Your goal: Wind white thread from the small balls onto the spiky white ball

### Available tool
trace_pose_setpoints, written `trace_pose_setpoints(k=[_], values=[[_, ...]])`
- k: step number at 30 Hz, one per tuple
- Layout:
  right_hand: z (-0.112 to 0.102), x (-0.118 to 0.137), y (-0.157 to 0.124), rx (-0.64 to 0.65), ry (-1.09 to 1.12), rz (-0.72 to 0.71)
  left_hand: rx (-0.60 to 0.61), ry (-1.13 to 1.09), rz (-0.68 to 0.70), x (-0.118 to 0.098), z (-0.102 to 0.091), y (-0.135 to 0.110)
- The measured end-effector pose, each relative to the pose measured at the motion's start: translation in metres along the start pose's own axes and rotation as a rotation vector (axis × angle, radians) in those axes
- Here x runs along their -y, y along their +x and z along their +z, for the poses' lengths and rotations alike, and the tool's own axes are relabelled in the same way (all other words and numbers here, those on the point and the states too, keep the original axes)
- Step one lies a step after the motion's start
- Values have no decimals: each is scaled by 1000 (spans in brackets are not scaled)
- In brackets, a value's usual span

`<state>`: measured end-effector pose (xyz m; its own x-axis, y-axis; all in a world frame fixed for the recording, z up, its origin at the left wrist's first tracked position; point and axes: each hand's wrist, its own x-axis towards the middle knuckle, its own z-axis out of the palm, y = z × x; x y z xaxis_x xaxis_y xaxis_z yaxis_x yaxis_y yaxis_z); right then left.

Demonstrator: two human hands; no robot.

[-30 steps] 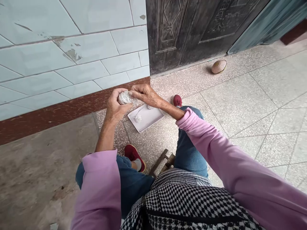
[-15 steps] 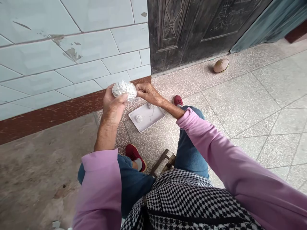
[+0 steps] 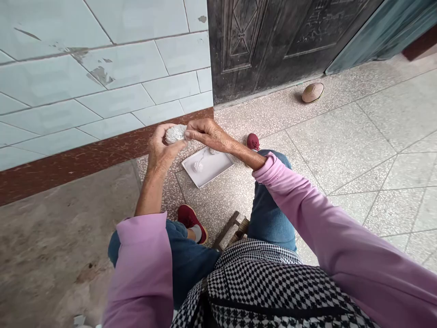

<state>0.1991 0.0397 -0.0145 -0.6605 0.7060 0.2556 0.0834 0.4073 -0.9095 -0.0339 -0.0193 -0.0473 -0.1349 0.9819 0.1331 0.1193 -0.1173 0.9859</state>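
Note:
My left hand [image 3: 161, 152] is curled around a white ball of thread [image 3: 175, 134], held up in front of the wall. My right hand [image 3: 209, 134] pinches at the right side of that ball with its fingertips pressed together. Below the hands a white tray [image 3: 218, 169] lies on the speckled floor. In the tray sits a small white thread piece [image 3: 196, 166], and a thin strand runs up from it toward my hands. Both forearms come out of pink sleeves.
A pale tiled wall with a red-brown base strip [image 3: 85, 159] runs along the left. A dark carved door [image 3: 273, 41] stands ahead, with a round tan object [image 3: 312, 92] on the floor before it. My red shoes [image 3: 191, 221] and a low wooden stool [image 3: 230, 230] are below.
The thread ball was lifted higher and looked loose and spread half a second ago; now it is lower and compact in my left hand, with the right fingertips back on it.

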Motion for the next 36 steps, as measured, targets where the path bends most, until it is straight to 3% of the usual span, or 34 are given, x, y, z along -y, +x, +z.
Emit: trace_pose_setpoints(k=[4, 7, 9, 13, 17, 19, 23, 28, 31, 36], values=[[-14, -17, 5, -66, 24, -26, 133, 157, -89, -26, 6, -15], [-22, -30, 9, -117, 51, 43, 263, 66, -121, -31, 10, -23], [-23, -35, 11, -139, 81, 75, 278, -58, -124, -30, 14, -24], [-11, -34, 14, -103, 116, 123, 165, -296, -93, -24, 21, -17], [8, -30, 11, -32, 38, 119, 35, -355, -41, -10, 7, -1], [15, -28, 7, 22, 10, 72, -35, -348, -29, 1, -7, 6], [21, -11, -2, 120, 9, 40, -57, -206, -36, 24, -23, 12], [14, 28, -4, 71, 20, 164, -229, -51, 31, 27, -5, 11], [3, 37, -1, -18, 21, 191, -160, -27, -3, 15, 6, 4], [-13, 15, 3, -86, 8, 148, 142, -114, -80, -5, 11, -10]])
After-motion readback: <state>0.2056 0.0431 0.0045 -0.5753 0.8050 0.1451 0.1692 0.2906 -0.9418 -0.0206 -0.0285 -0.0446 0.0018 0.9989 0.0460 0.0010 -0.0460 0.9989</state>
